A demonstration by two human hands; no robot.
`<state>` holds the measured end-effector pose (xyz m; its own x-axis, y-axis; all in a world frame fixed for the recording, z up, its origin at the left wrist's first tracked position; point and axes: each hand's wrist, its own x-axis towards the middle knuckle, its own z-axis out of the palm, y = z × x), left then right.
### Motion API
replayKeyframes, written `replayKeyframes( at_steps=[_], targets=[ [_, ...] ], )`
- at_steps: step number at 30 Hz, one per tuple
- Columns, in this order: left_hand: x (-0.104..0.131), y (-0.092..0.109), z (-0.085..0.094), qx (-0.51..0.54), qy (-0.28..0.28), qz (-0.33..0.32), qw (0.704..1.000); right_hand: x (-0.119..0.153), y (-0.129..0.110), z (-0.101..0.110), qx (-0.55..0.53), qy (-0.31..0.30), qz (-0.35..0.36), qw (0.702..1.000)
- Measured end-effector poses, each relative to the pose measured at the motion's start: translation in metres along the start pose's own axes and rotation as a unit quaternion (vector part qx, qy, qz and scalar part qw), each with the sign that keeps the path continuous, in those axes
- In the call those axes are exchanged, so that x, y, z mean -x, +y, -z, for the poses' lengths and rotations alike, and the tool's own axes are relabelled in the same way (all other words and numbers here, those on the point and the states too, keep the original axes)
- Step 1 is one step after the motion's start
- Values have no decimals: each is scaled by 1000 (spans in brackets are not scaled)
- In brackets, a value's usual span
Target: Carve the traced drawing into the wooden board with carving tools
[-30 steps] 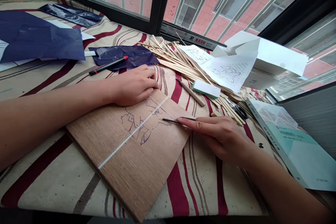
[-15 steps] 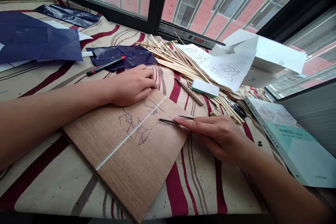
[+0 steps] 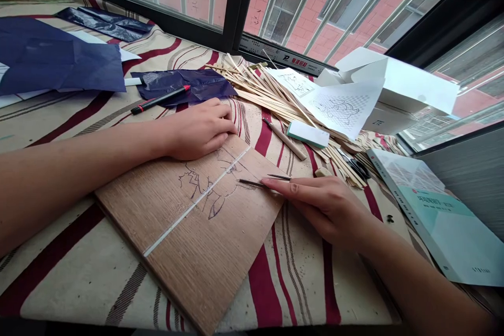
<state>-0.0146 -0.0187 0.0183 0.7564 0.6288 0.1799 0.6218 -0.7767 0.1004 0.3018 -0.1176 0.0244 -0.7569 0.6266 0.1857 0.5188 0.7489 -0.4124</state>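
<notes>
A brown wooden board (image 3: 189, 268) lies at an angle on the cloth, with dark pen lines drawn on it and a narrow white strip (image 3: 181, 215) running across. My left hand (image 3: 202, 128) rests on the board's far edge, fingers curled and bearing down on it. From the right, my right hand (image 3: 323, 202) is closed on a slim dark metal tool (image 3: 252, 183). Its thin tip lies low over the drawing, with the index finger stretched along it. A second dark prong shows just beyond that finger; the fingers hide the rest, so I cannot tell its exact kind.
Beyond the board lie a wooden-handled tool (image 3: 285, 139), a whetstone-like block (image 3: 308, 134), thin wood strips (image 3: 268, 89) and printed drawings (image 3: 334, 105). A marker (image 3: 161, 100) and dark blue sheets (image 3: 59, 58) are left. Scissors (image 3: 358, 168), a book (image 3: 437, 215) and a white box (image 3: 413, 84) stand right.
The whole view has shifted very slightly. Both hands, the board and the tool keep nearly the same positions relative to one another.
</notes>
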Motion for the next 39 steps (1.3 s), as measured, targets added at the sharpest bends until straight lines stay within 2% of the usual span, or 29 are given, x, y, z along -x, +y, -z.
replayKeyframes(
  at_steps=[12,18,22,25,31,36,39],
  targets=[
    [-1,0,-1,-10,5,-6,1000,5,7,-4,54,17,10,998],
    [-2,0,-1,-10,2,1,1000,3,4,-5,-5,1,-6,1000],
    [-2,1,-1,-6,3,6,1000,-4,-3,-6,63,25,45,997],
    [-2,2,0,-15,2,7,1000,-7,-7,-4,97,11,59,994],
    [-1,-1,0,-6,-1,1,1000,-1,-3,-2,-40,2,22,999],
    [-1,-2,-1,-4,0,8,1000,0,-1,0,-45,-4,-3,999],
    [-1,-1,-1,-9,-4,5,1000,-3,0,2,-69,-10,14,997]
  ],
)
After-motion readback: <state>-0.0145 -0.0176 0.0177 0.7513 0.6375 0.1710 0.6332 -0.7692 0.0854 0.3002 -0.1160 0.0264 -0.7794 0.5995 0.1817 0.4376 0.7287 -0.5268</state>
